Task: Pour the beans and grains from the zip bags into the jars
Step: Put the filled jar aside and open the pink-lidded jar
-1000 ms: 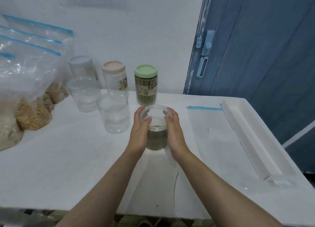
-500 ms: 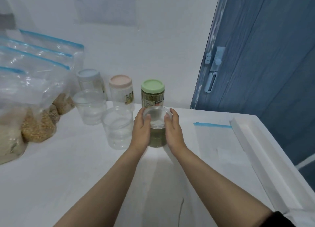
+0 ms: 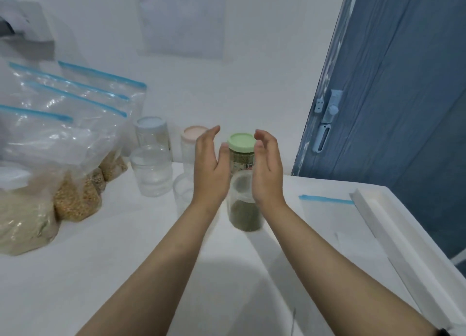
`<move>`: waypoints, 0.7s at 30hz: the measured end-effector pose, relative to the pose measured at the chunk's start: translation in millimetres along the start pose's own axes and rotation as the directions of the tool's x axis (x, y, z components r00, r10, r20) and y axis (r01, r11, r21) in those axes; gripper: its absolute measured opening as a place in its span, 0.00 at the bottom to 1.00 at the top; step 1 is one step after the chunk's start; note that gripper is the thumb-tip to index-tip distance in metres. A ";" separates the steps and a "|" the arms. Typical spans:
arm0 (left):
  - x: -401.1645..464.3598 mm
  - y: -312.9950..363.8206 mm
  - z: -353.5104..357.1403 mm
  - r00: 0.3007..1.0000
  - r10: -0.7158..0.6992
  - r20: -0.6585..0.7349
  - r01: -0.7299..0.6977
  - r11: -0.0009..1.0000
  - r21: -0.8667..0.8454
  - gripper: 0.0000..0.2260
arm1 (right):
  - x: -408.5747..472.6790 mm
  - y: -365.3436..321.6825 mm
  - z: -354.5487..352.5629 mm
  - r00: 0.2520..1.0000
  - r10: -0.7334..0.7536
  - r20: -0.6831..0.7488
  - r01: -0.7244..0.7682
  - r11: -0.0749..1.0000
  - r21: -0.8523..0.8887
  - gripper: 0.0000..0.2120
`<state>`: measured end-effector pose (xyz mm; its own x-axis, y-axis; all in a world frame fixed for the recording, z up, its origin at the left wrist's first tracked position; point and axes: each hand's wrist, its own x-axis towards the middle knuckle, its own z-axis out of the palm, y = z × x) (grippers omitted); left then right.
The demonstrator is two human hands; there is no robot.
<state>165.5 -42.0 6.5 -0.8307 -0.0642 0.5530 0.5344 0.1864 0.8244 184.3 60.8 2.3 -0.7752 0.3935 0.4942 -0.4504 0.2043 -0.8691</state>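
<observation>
**Both hands open above the part-filled jar**

The open jar (image 3: 244, 207), holding a dark green fill in its lower part, stands on the white table (image 3: 126, 272) between the two wrists. The left hand (image 3: 210, 169) is raised to the jar's left, palm facing inward, fingers straight and relaxed, holding nothing. The right hand (image 3: 267, 170) mirrors it on the jar's right, fingers lightly bent at the tips and likewise empty. The fingertips of both hands reach above the jar's rim and flank the green-lidded jar (image 3: 241, 155) standing just behind it; whether the palms touch the open jar's upper wall cannot be told.

To the left stand two empty clear jars (image 3: 151, 170), with a blue-lidded jar (image 3: 152, 131) and a pink-lidded jar (image 3: 190, 144) behind them. Zip bags (image 3: 73, 144) of grain lean at the far left. An empty flat bag (image 3: 327, 217) lies on the table to the right.
</observation>
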 end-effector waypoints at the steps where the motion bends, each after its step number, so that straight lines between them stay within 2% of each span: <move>1: 15.7 0.3 -7.3 1.000 -0.013 0.002 0.013 1.000 0.006 0.16 | 8.6 -5.7 13.0 1.000 0.004 0.018 -0.004 1.000 -0.003 0.16; 7: 112.4 -42.8 -42.2 0.978 -0.193 0.074 0.178 0.969 0.174 0.18 | 58.5 -8.5 95.0 0.987 0.126 0.096 -0.117 0.988 -0.098 0.18; 10: 144.6 -72.2 -49.5 0.926 -0.350 0.143 0.313 0.922 0.230 0.20 | 81.7 13.2 126.5 0.961 0.257 0.107 -0.229 0.948 -0.222 0.22; 13: 162.8 -100.0 -54.5 0.856 -0.461 0.233 0.403 0.878 0.258 0.22 | 96.6 41.1 144.2 0.904 0.423 0.063 -0.379 0.860 -0.340 0.25; 17: 168.8 -124.1 -61.8 0.795 -0.495 0.350 0.397 0.861 0.316 0.22 | 98.7 64.3 150.5 0.845 0.526 0.094 -0.445 0.791 -0.421 0.25; 21: 165.8 -131.9 -60.5 0.820 -0.438 0.370 0.325 0.887 0.329 0.20 | 96.2 70.1 152.2 0.867 0.492 0.078 -0.427 0.815 -0.392 0.24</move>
<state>-33.2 -136.5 -3.3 -0.9724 0.2282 0.0476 0.1523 0.4671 0.8710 10.7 -23.5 -8.1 -0.9284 0.3715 0.0021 0.1377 0.3493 -0.9268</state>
